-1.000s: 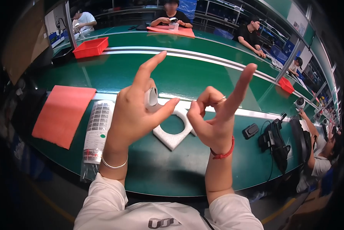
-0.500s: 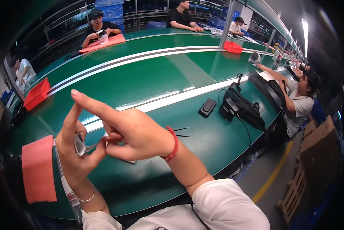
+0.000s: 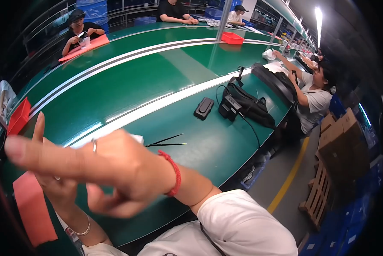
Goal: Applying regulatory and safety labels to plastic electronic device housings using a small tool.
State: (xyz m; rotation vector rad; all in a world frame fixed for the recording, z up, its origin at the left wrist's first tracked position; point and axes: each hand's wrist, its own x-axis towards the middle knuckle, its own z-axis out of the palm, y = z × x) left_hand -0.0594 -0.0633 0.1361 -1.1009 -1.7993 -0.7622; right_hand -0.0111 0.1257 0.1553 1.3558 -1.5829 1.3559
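My right hand (image 3: 119, 170) is raised close to the camera over the green bench (image 3: 208, 160), smeared by motion. Its index finger points left, the thumb stands apart below, and nothing shows in its grasp; a red cord bracelet (image 3: 174, 175) circles the wrist. Behind it is my left hand (image 3: 57, 194), one finger upright, the others mostly hidden, so what it holds cannot be made out. Past my right hand, two thin dark prongs (image 3: 168, 144) lie on the bench beside a partly hidden white thing (image 3: 137, 138). A salmon-coloured mat (image 3: 33, 209) lies beside my left arm.
A black case (image 3: 204, 108) and a black bag (image 3: 251, 106) with a cable lie on the bench. Red bins (image 3: 232, 38) stand farther off. A co-worker (image 3: 313, 98) sits at the right, another (image 3: 80, 32) across the line. Cartons (image 3: 342, 138) stand on the right.
My hands, fingertips together before, have shifted left, and the right now covers much of the left. The curled white strip by the left hand is no longer visible. The view has swung right.
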